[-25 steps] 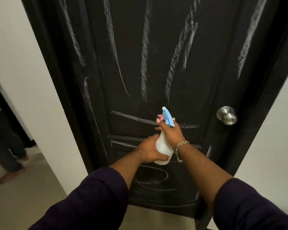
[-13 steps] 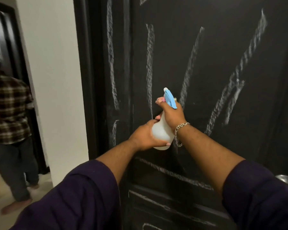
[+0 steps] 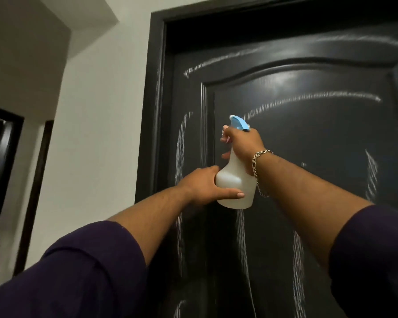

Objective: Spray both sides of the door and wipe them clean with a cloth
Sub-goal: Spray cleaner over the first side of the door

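In front of black panelled wooden door (image 3: 308,157), near its upper arched panel: translucent white plastic spray bottle with blue trigger head (image 3: 236,180) held upright, nozzle toward door. Right hand (image 3: 244,143) wraps bottle neck, fingers (image 3: 224,136) curled at trigger, likely to pump. Left hand (image 3: 207,187) cups bottle base, thumb across front, probably steadying aim. White chalky streaks (image 3: 180,148) left of bottle, on door, unwiped. Cloth not in view.

The door (image 3: 308,157) runs off the right and bottom edges; the right hand (image 3: 244,143) hides the spray bottle's (image 3: 236,180) neck and trigger
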